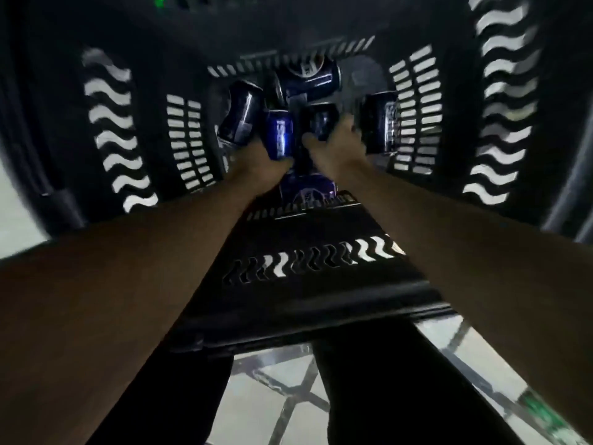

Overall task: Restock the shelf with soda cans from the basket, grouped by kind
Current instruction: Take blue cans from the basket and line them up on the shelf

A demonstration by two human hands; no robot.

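Hands reach deep into a dark plastic basket (324, 303), both arms stretched down from the near edge toward its floor. The left hand (256, 165) is wrapped round a bright blue can (279, 134), gripping it at its near end; the can's long axis runs near to far, and the print on its side runs the same way. The right hand (337, 141) is curled over the near end of a darker can (319, 122), its thumb on the left flank and its fingers on the right; blur hides how firmly it holds. That can also lies along the near-far line, just right of the blue one.

More cans crowd round them on the basket floor. A dark can at left (242, 112) leans tilted, its far end tipped rightward, just beside the blue can. A can at right (378, 123) stands close to the right wall, near the right hand's fingers. A can at the far end (313, 75) lies beyond the hands, and a purple can (306, 187) lies nearer, between the two wrists. Slotted basket walls rise on every side. Below the near rim shows a tiled floor (266, 390) between the person's dark trouser legs (369, 396).
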